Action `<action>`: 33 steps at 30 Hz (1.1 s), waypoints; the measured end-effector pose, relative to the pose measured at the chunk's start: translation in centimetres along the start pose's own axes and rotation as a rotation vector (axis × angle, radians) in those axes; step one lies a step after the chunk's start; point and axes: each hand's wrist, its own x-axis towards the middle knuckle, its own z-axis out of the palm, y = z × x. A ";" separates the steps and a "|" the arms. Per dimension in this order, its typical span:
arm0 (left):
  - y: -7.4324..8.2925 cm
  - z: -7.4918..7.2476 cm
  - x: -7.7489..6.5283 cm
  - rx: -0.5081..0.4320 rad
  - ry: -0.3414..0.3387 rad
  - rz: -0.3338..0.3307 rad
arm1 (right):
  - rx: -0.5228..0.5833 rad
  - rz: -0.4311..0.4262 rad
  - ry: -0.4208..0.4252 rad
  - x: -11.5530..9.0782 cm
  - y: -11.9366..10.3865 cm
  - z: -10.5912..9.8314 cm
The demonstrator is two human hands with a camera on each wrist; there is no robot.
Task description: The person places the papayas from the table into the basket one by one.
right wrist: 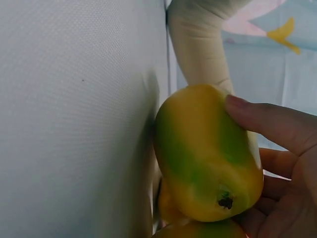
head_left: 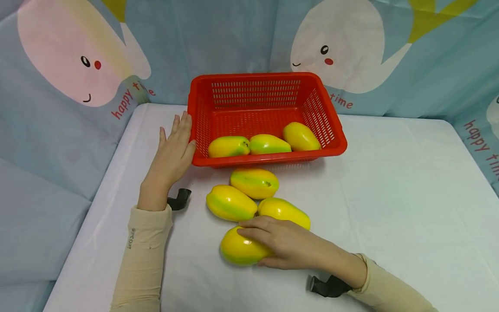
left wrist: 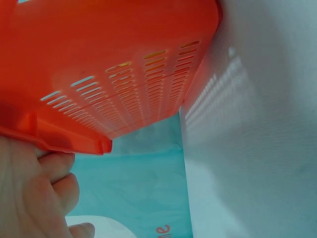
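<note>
White table (head_left: pixel 390 182): right hand (head_left: pixel 290 247) grips a papaya (head_left: pixel 239 251), flat left hand (head_left: pixel 173 151) touches basket (head_left: pixel 199 112).

basket (head_left: pixel 267 113): red, slotted walls | fruits (head_left: pixel 255 183): yellow with green stripes | table (head_left: pixel 390 195): white | backdrop (head_left: pixel 58 130): light blue, white-pink smiling faces, yellow shapes, red letters | sleeves (head_left: pixel 145 255): beige | straps (head_left: pixel 179 198): black

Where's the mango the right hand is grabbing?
In the head view, the mango lies on the white table, nearest the person, under the right hand.
</note>
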 end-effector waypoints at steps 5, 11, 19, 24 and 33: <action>0.0 0.1 0.1 0.001 0.006 -0.001 | 0.056 0.028 -0.011 -0.1 -0.1 -0.4; 0.0 0.0 0.1 0.006 0.001 -0.005 | 0.137 0.047 -0.017 -0.2 -0.3 -1.0; 0.0 0.0 0.1 0.004 -0.004 -0.004 | 0.223 0.072 0.020 -0.4 -0.3 -1.7; 0.0 0.0 0.1 0.003 -0.002 -0.001 | 0.278 0.091 0.072 -0.7 -0.1 -2.3; 0.1 -0.1 0.0 0.003 0.000 0.002 | 0.301 0.090 0.149 -1.1 0.5 -3.5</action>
